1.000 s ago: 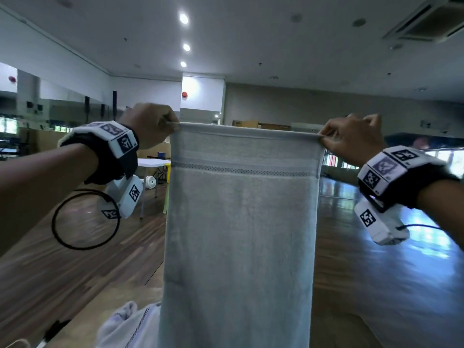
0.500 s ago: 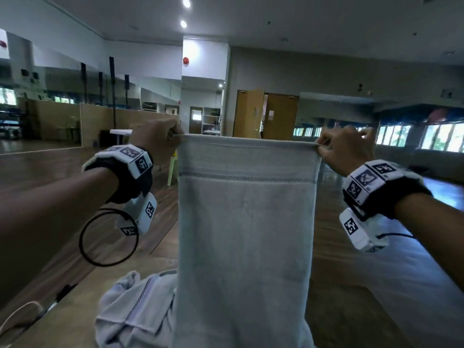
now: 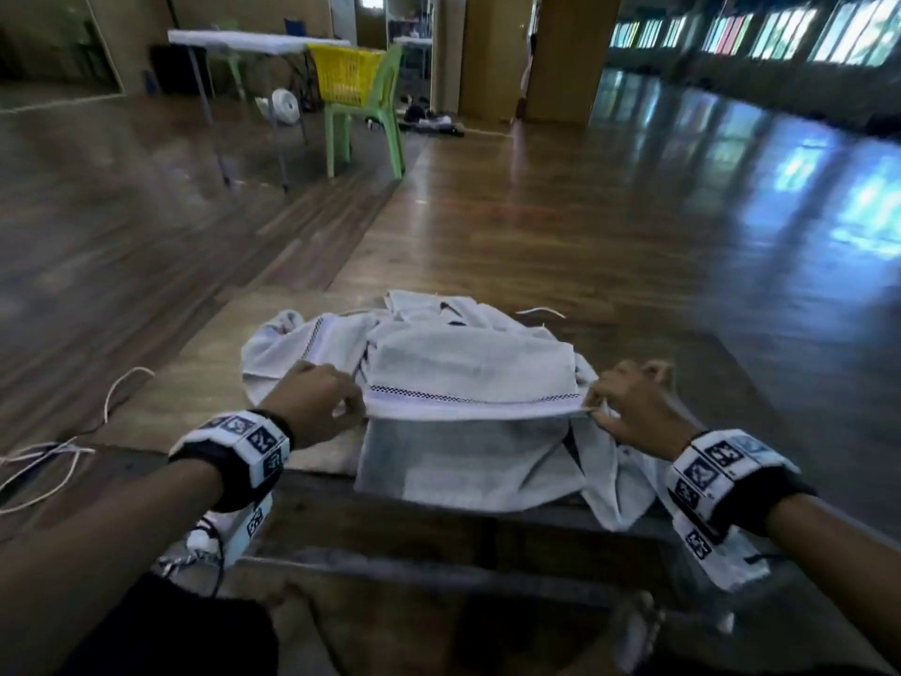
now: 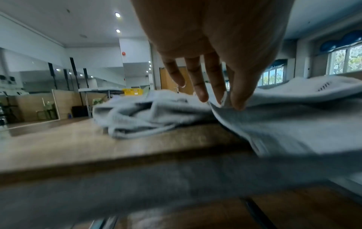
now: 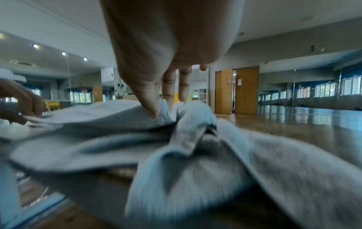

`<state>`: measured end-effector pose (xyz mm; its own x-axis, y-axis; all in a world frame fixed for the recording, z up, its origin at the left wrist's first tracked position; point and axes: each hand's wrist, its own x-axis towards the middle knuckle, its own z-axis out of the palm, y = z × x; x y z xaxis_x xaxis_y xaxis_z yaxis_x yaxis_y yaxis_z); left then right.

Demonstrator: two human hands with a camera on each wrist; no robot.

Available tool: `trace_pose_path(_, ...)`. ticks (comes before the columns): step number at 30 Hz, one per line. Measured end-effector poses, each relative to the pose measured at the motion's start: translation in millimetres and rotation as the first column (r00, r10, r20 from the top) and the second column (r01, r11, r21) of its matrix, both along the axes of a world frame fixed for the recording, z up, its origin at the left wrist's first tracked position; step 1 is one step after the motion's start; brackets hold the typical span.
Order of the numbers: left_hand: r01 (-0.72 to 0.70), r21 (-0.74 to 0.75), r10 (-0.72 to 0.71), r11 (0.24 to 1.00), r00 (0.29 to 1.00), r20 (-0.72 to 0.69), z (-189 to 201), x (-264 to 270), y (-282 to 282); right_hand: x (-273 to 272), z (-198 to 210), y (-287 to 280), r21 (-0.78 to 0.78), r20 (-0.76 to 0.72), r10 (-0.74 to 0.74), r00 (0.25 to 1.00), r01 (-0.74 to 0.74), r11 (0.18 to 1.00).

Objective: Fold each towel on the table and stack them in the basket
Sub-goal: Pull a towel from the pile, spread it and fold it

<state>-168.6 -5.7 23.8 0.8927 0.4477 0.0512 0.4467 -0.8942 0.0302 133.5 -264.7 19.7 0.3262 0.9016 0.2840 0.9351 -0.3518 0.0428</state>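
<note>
I hold a white towel (image 3: 470, 368) with a dark checked band by its two near corners. My left hand (image 3: 341, 407) pinches the left corner between thumb and fingers (image 4: 225, 99). My right hand (image 3: 604, 407) pinches the right corner (image 5: 156, 113). The towel lies draped over a heap of other white towels (image 3: 302, 344) on the wooden table (image 3: 205, 383), and its lower part hangs over the table's near edge. A yellow basket (image 3: 343, 75) sits on a green chair far across the room.
White cables (image 3: 53, 461) lie at the table's left end and trail off it. A green chair (image 3: 365, 124) and a white folding table (image 3: 244, 39) stand far back on the wooden floor. Another towel (image 3: 629, 480) hangs off the table by my right wrist.
The towel was held up high and hanging straight. Both hands have come down with it, and it now lies over the towel heap on the table. My head has tilted down.
</note>
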Motion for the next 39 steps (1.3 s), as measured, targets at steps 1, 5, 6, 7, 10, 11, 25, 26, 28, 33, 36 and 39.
trace_pose_path(1,0.013,-0.031,-0.014,0.999,1.000,-0.022,-18,-6,-4,-6,-17,-6,-0.056,0.014,0.004,1.000,-0.004,0.998)
trace_pose_path(5,0.049,-0.104,-0.052,0.993,0.998,-0.029,-57,-18,-19,-22,-58,-24,-0.217,0.027,-0.027,0.999,0.032,0.976)
trace_pose_path(6,0.056,-0.103,-0.056,0.993,0.998,-0.001,-64,-19,-21,-24,-62,-27,-0.227,0.017,-0.045,0.999,0.047,0.973)
trace_pose_path(7,0.056,-0.101,-0.052,0.993,0.998,0.041,-68,-20,-21,-24,-67,-29,-0.215,0.016,-0.045,0.999,0.048,0.976)
trace_pose_path(10,0.041,-0.097,-0.032,0.994,0.996,0.088,-73,-20,-21,-26,-69,-31,-0.150,-0.005,-0.038,0.999,0.037,0.988)
trace_pose_path(11,0.052,-0.093,-0.043,0.994,0.994,0.098,-75,-21,-21,-26,-71,-32,-0.130,-0.010,-0.033,0.999,0.031,0.991)
trace_pose_path(25,0.089,-0.147,-0.074,0.985,0.992,0.105,-78,-17,-25,-33,-59,-26,-0.251,0.087,0.094,0.992,-0.070,0.966)
trace_pose_path(26,0.097,-0.162,-0.078,0.982,0.990,0.121,-76,-16,-26,-32,-59,-26,-0.244,0.080,0.082,0.993,-0.060,0.968)
trace_pose_path(28,0.096,-0.177,-0.074,0.980,0.989,0.128,-74,-17,-28,-29,-60,-25,-0.242,0.062,0.066,0.996,-0.049,0.969)
trace_pose_path(33,0.166,-0.149,-0.141,0.975,0.977,0.161,-77,-23,-27,-23,-59,-26,-0.313,-0.143,-0.054,0.988,0.006,0.950)
trace_pose_path(36,0.193,-0.155,-0.162,0.969,0.968,0.193,-83,-27,-24,-21,-59,-26,-0.270,-0.191,-0.077,0.979,0.023,0.962)
trace_pose_path(39,0.210,-0.174,-0.171,0.962,0.961,0.215,-84,-26,-23,-21,-56,-28,-0.224,-0.208,-0.090,0.974,0.042,0.974)
